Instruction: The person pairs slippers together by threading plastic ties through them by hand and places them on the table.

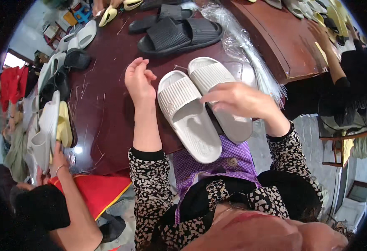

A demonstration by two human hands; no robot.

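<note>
A pair of light grey slide slippers lies side by side at the table's near edge, toes pointing away from me. The left slipper (pixel 196 129) shows its ribbed strap and footbed in full. My left hand (pixel 140 83) is raised just left of its toe, fingers loosely bent and apart, with nothing visible in them. Over the right slipper (pixel 235 125) hovers my right hand (pixel 244 100), covering part of its strap and footbed. Its fingertips come together by the left slipper's strap edge; whatever they may hold is too small to make out.
Black slippers (pixel 179 35) lie beyond the pair. A bundle of clear plastic strands (pixel 250 50) runs along the right. More slippers (pixel 49 121) line the left side, where a co-worker's hand (pixel 58 161) reaches in. Another person's arm (pixel 334 62) is at the right-hand table (pixel 275 42).
</note>
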